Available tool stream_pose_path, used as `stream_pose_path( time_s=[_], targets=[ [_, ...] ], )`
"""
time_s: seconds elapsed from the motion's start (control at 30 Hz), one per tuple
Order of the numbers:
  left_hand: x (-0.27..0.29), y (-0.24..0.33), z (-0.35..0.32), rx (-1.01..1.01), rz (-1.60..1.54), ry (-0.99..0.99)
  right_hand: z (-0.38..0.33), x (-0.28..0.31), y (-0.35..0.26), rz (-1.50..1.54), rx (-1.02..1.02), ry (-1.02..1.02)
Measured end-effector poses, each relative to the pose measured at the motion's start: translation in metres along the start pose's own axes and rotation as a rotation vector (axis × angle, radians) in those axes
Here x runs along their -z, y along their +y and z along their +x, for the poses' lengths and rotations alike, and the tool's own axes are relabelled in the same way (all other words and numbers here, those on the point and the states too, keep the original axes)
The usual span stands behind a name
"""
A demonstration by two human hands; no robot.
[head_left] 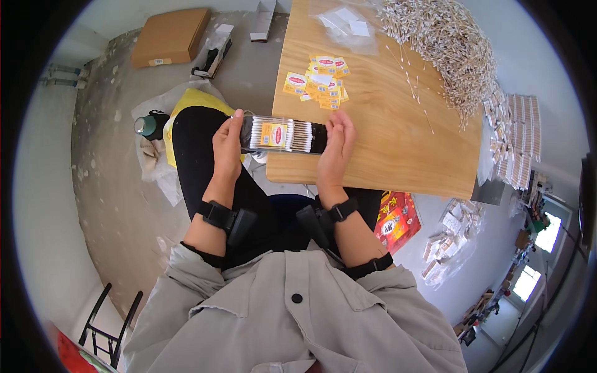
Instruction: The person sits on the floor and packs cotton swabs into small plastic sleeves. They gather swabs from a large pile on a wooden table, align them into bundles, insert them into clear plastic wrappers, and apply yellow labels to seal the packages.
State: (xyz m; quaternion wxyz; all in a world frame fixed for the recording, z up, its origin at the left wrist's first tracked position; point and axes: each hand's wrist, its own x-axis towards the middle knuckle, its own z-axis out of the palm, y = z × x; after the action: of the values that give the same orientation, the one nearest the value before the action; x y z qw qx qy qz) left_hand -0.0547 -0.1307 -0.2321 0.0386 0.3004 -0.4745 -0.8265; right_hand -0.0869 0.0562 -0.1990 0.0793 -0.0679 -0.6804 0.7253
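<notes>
Left hand [227, 144] grips one end of clear packet of cotton swabs [283, 135], right hand [336, 149] cups the other, packet held at near edge of wooden bench [379, 155] | bench: yellow labels [318, 81], loose swab heap [444, 46], empty clear bags [348, 23] | concrete floor: cardboard box [169, 37]

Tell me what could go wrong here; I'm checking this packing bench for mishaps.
1. The packet of cotton swabs is held by its ends between the left hand and right hand, off the wooden table; a loose grip could drop it on the floor.
2. The loose swab pile spreads to the table's far edge, so swabs may roll off.
3. The yellow labels lie unweighted and could scatter.
</notes>
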Motion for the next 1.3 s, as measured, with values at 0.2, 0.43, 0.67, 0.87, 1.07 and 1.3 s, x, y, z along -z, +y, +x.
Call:
stream_pose_path(
  time_s=[0.2,0.43,0.67,0.87,1.07,1.3],
  targets=[
    [-0.014,-0.004,-0.007,-0.058,0.080,0.039,-0.011,-0.022,0.001,0.012,0.012,-0.083],
    [-0.014,-0.007,-0.007,-0.139,0.164,0.062,-0.016,-0.031,-0.003,-0.157,0.067,-0.165],
    [-0.019,-0.005,-0.009,-0.136,0.212,0.107,-0.022,-0.051,0.003,-0.115,0.065,-0.189],
    [-0.020,-0.006,-0.010,-0.150,0.211,0.106,-0.025,-0.057,-0.011,-0.174,0.017,-0.176],
    [-0.018,-0.006,-0.010,-0.166,0.251,0.096,-0.027,-0.063,-0.008,-0.110,0.040,-0.159],
    [-0.013,-0.015,-0.004,-0.209,0.305,0.106,-0.027,-0.057,-0.004,-0.231,0.068,-0.165]
  ],
)
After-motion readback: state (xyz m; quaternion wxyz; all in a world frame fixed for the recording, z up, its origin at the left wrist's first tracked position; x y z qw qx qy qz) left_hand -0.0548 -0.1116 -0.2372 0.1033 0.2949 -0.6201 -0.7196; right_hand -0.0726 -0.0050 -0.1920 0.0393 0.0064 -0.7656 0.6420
